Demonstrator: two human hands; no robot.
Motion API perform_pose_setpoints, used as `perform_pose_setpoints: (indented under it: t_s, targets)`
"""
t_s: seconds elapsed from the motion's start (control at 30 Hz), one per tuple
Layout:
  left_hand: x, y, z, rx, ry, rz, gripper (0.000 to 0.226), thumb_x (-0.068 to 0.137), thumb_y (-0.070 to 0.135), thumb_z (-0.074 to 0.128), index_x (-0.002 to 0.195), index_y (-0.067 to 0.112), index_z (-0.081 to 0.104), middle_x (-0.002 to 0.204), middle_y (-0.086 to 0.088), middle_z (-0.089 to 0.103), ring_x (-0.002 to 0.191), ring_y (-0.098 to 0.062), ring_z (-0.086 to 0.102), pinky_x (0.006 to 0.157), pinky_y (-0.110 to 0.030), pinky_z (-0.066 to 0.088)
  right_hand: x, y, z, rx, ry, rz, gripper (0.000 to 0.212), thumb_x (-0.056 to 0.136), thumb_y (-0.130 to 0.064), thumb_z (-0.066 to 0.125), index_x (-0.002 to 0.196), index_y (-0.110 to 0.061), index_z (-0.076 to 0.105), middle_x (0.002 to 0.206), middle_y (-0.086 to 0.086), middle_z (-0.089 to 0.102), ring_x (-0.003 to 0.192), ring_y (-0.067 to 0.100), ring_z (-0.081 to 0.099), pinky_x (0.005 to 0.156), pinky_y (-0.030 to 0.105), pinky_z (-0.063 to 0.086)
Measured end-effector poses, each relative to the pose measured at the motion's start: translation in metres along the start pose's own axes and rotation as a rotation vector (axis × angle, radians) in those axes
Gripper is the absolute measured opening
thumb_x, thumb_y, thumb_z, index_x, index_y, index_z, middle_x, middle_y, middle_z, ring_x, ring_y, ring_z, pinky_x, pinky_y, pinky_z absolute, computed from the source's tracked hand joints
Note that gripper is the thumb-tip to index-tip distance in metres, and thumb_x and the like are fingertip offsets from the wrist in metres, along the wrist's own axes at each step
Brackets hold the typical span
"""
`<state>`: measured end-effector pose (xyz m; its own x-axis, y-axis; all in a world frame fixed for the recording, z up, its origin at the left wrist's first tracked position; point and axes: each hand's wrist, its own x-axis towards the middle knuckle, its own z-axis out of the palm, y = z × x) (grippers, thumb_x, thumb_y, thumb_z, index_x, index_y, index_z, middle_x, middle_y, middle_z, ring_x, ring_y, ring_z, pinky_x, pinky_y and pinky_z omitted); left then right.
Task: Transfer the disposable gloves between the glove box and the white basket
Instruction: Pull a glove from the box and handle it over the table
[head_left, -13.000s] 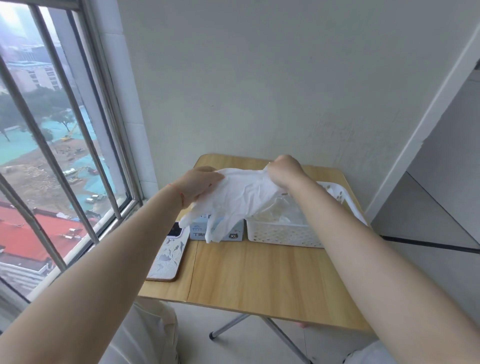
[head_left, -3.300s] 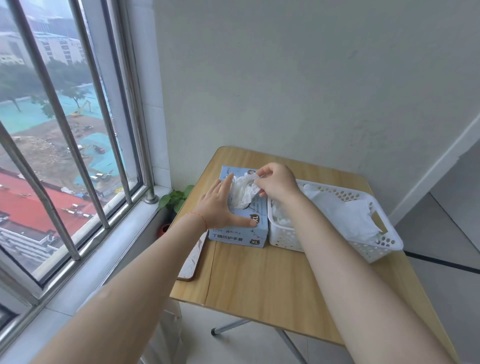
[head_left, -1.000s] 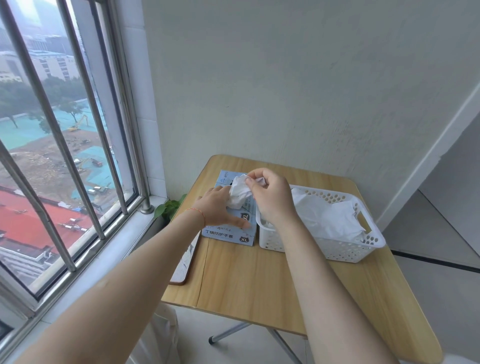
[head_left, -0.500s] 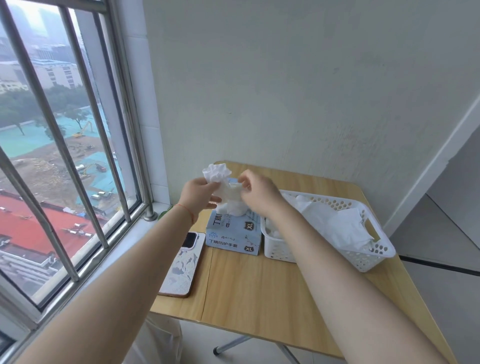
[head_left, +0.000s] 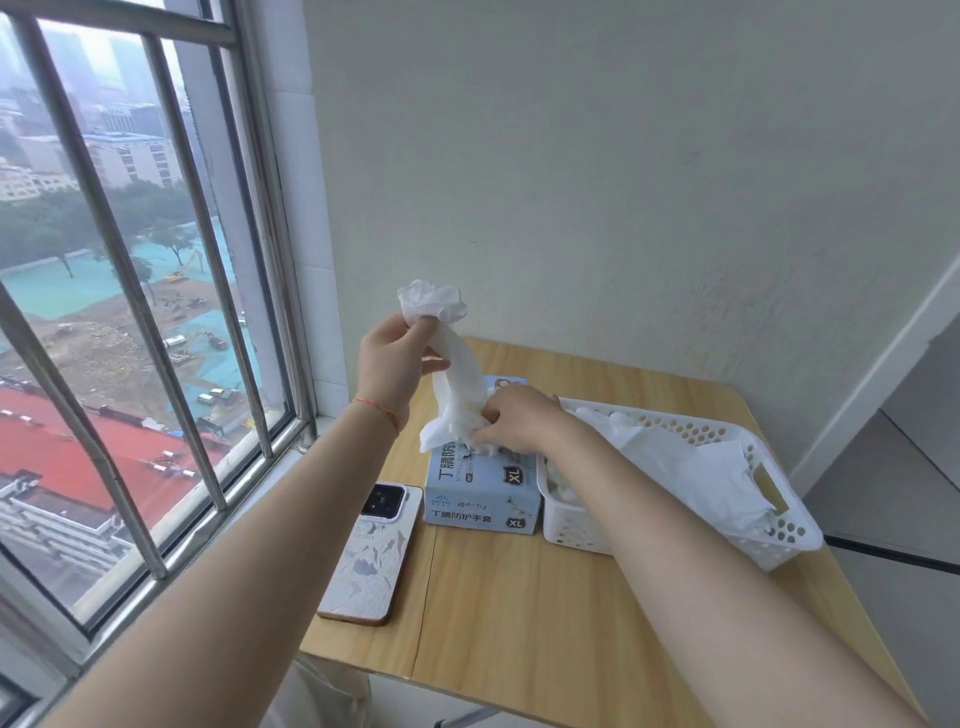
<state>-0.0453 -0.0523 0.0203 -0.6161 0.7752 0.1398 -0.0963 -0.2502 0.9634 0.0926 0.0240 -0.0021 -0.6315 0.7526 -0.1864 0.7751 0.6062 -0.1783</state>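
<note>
Pulling one glove (head_left: 457, 384) from glove box (head_left: 480, 493) on bench (head_left: 545, 597): top pinched by left hand (head_left: 392, 369), lower end gripped by right hand (head_left: 514, 423) at box opening. Several gloves already in white basket (head_left: 779, 535); transfer judged partway, box contents unseen.

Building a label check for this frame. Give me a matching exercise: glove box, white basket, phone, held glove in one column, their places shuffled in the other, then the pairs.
Things:
1. glove box
2. white basket
3. phone
4. glove

Places:
A. raised above the table, gripped near its top by the left hand and at its lower end by the right hand
B. right end of the table, gloves lying in it
C. flat on the table's window side
D. between the phone and the basket

Pairs: 1-D, 2-B, 3-C, 4-A
</note>
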Motion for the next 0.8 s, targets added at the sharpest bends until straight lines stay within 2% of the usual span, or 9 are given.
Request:
perform_pose_setpoints:
  t_s: [0.17, 0.23, 0.33, 0.43, 0.53, 0.6, 0.67, 0.73, 0.8]
  targets:
    - [-0.005, 0.021, 0.016, -0.042, -0.026, 0.078, 0.015, 0.092, 0.008, 0.059, 0.097, -0.003, 0.069, 0.089, -0.018, 0.066, 0.081, -0.024, 0.067, 0.078, -0.037, 0.061, 0.008, -0.003, 0.023, -0.241, 0.048, 0.007, 0.010, 0.092, -0.030, 0.055, 0.087, -0.021, 0.057, 0.098, -0.001, 0.058, 0.112, 0.024, 0.050, 0.101, 0.043, 0.025]
    - [-0.005, 0.024, 0.018, 0.075, -0.036, 0.123, 0.021, 0.091, 0.014, 0.063, 0.096, -0.006, 0.069, 0.086, -0.017, 0.067, 0.074, -0.020, 0.066, 0.067, -0.028, 0.059, 0.006, -0.005, 0.018, -0.181, 0.010, 0.009, 0.016, 0.088, -0.036, 0.060, 0.093, -0.021, 0.060, 0.102, -0.001, 0.061, 0.110, 0.022, 0.053, 0.098, 0.041, 0.031]
    - [-0.002, 0.022, 0.014, 0.385, -0.079, 0.149, 0.046, 0.077, 0.033, 0.071, 0.084, -0.011, 0.062, 0.072, -0.011, 0.055, 0.062, -0.017, 0.049, 0.054, -0.028, 0.041, -0.001, 0.000, -0.008, 0.022, -0.068, -0.009, 0.028, 0.084, -0.033, 0.065, 0.101, -0.012, 0.069, 0.111, 0.004, 0.066, 0.105, 0.023, 0.060, 0.093, 0.037, 0.049]
    - [-0.003, 0.018, 0.010, 0.614, -0.095, 0.136, 0.055, 0.061, 0.048, 0.070, 0.067, -0.003, 0.051, 0.064, -0.006, 0.037, 0.057, -0.017, 0.033, 0.055, -0.029, 0.025, -0.020, 0.007, -0.040, 0.433, 0.201, 0.003, 0.028, 0.090, -0.019, 0.053, 0.113, -0.011, 0.066, 0.119, 0.005, 0.064, 0.107, 0.020, 0.061, 0.090, 0.031, 0.050]
    - [-0.009, 0.015, 0.018, 0.684, -0.159, 0.149, 0.060, 0.061, 0.052, 0.075, 0.074, -0.005, 0.060, 0.064, -0.005, 0.050, 0.059, -0.016, 0.044, 0.057, -0.029, 0.033, -0.043, 0.009, -0.063, 0.927, 0.350, -0.111, 0.037, 0.087, -0.038, 0.065, 0.120, -0.021, 0.059, 0.116, -0.004, 0.063, 0.103, 0.008, 0.060, 0.085, 0.023, 0.047]
    - [-0.016, 0.017, 0.028, 0.643, -0.221, 0.173, 0.045, 0.071, 0.043, 0.080, 0.079, 0.000, 0.067, 0.067, -0.001, 0.057, 0.062, -0.013, 0.049, 0.059, -0.027, 0.039, -0.053, 0.009, -0.070, 1.003, 0.306, -0.183, 0.060, 0.077, -0.051, 0.074, 0.126, -0.024, 0.054, 0.117, -0.007, 0.062, 0.106, 0.004, 0.061, 0.087, 0.022, 0.049]
    - [-0.021, 0.028, 0.036, 0.587, -0.286, 0.226, 0.028, 0.078, 0.034, 0.081, 0.077, 0.009, 0.070, 0.066, 0.008, 0.059, 0.061, -0.005, 0.051, 0.057, -0.019, 0.041, -0.057, 0.008, -0.075, 1.023, 0.300, -0.196, 0.064, 0.072, -0.050, 0.079, 0.125, -0.023, 0.056, 0.115, -0.004, 0.065, 0.104, 0.007, 0.064, 0.088, 0.026, 0.052]
    - [-0.026, 0.042, 0.044, 0.541, -0.351, 0.275, 0.022, 0.080, 0.030, 0.081, 0.079, 0.012, 0.068, 0.066, 0.010, 0.058, 0.059, -0.001, 0.050, 0.056, -0.015, 0.041, -0.059, 0.013, -0.080, 1.133, 0.288, -0.206, 0.044, 0.078, -0.037, 0.077, 0.114, -0.016, 0.064, 0.105, 0.003, 0.070, 0.095, 0.014, 0.068, 0.088, 0.032, 0.052]
    - [-0.028, 0.051, 0.046, 0.453, -0.404, 0.248, 0.037, 0.078, 0.034, 0.083, 0.090, 0.003, 0.067, 0.076, 0.000, 0.059, 0.066, -0.008, 0.053, 0.059, -0.023, 0.043, -0.063, 0.018, -0.082, 1.361, 0.263, -0.235, 0.012, 0.087, -0.021, 0.069, 0.096, -0.011, 0.067, 0.088, 0.006, 0.069, 0.080, 0.017, 0.065, 0.082, 0.036, 0.050]
